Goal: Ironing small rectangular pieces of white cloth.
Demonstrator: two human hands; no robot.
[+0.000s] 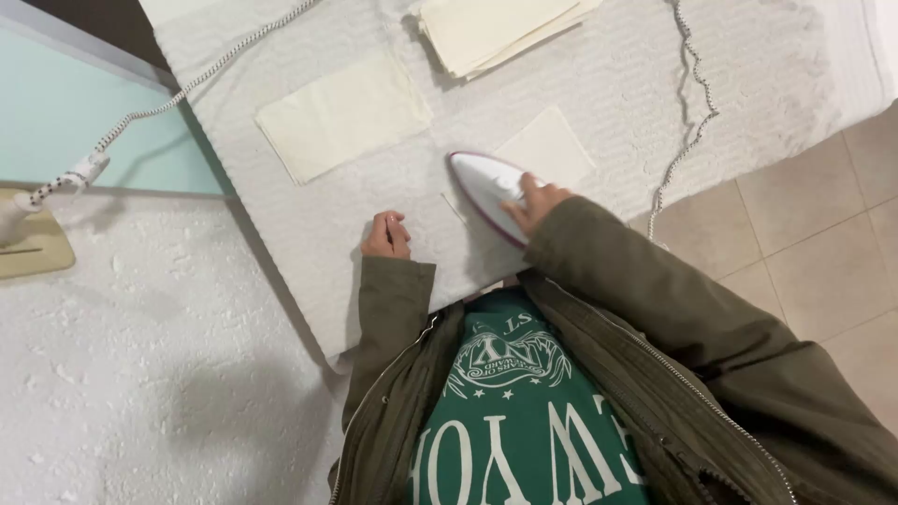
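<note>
— Gripping anything, those hands?

— The right hand (535, 208) is closed around the iron (488, 192), which sits sole-down on the white padded board (309, 262). The left hand (385, 236) is curled into a loose fist beside the iron, nearer the board's near edge, resting on the cover and holding nothing I can see.

— And past the iron?

— A small cream cloth square (547, 148) lies just beyond the iron, touching its far side. A larger cream piece (341, 117) lies further off, beyond the left hand. Farthest from the iron, a stack of folded cream cloths (496, 33) sits at the board's far edge.

— The cord?

— A braided cord (692, 103) snakes across the cover, beyond the iron on the right-hand side.
</note>
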